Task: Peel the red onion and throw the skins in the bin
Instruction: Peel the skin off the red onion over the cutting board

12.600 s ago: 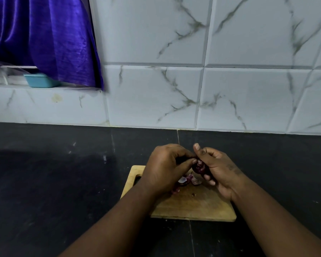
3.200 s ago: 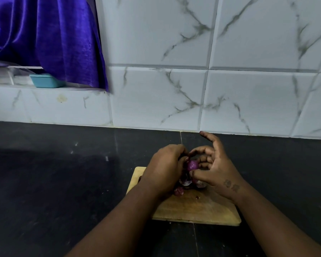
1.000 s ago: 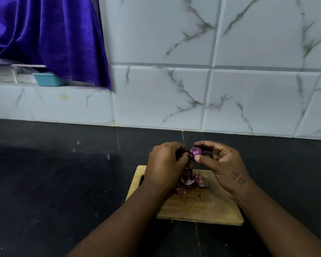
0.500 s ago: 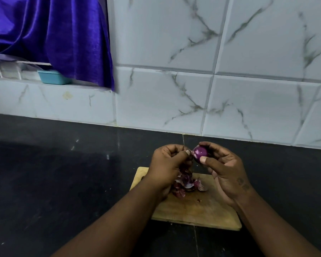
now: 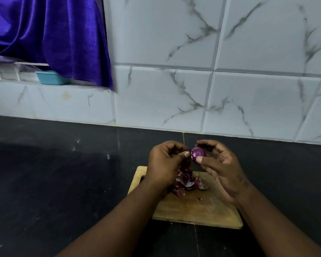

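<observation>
A small, shiny purple red onion [image 5: 197, 153] is pinched between the thumb and fingers of my right hand [image 5: 222, 167], raised above the wooden cutting board [image 5: 196, 206]. My left hand [image 5: 165, 164] sits just left of the onion, its thumb and fingers pinching a strip of skin at the onion's side. A pile of loose onion skins [image 5: 185, 182] lies on the board under my hands, partly hidden by the left hand. No bin shows in the head view.
The board lies on a black countertop [image 5: 54, 182] against a white marble-look tiled wall [image 5: 193, 80]. At upper left a purple curtain [image 5: 54, 34] hangs over a ledge that holds a small teal container [image 5: 51, 77].
Over the last second my hands lifted the onion slightly above the board. More of the onion's shiny purple surface is bare than 12.6 s ago. The skin pile has grown.
</observation>
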A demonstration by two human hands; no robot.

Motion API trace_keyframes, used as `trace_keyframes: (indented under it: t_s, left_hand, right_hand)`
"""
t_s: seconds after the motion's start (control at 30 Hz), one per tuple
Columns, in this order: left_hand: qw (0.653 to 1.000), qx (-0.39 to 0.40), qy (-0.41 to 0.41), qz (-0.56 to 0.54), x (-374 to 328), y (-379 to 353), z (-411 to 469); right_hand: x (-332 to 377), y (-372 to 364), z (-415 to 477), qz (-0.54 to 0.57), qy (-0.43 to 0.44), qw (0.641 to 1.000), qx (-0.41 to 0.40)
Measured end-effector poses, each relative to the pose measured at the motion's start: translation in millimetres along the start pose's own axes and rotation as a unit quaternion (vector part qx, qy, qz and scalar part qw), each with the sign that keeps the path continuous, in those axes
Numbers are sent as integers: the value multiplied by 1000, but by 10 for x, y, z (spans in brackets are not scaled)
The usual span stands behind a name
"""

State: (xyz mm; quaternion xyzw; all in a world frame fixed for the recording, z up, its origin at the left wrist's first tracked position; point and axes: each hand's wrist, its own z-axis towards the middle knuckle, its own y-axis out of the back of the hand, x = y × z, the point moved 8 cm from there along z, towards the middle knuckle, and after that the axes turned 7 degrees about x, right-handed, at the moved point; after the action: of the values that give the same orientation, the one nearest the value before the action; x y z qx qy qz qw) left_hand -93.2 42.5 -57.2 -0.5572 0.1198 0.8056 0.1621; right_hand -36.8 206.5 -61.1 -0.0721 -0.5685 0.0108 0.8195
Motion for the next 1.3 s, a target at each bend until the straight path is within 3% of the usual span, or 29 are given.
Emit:
trace_keyframes:
  t_s: [0.17,0.3,0.6,0.9,0.97,1.13,1.23,1.3]
  left_hand:
    - [997,8,-47,67,-112,-8,-8]
    - [997,4,-46,61,-94,-2,-7]
    - [991,-41,30,-127,40,-37,-65]
    - [917,-135,163,-337,284,-69,-123]
    - [929,-136,156,-308,261,-26,-133]
    - [983,-110,84,-120,108,118,-69]
    - [991,-118,59,12,58,221,-33]
    - [993,-100,49,33,33,207,-26]
  right_hand:
    - [-75,12,-33,-45,-81,996,1]
    - [-87,5,-35,-33,-82,996,7]
    - [-12,-80,-35,17,-6,1000,-13]
    - [143,-169,-37,-118,96,988,11]
    - [97,-186,-11,-116,88,989,16]
    - [-48,-32,0,80,17,996,-25]
    - [-88,-11,8,139,-9,990,-31]
    - [-94,-14,15,162,-24,986,-30]
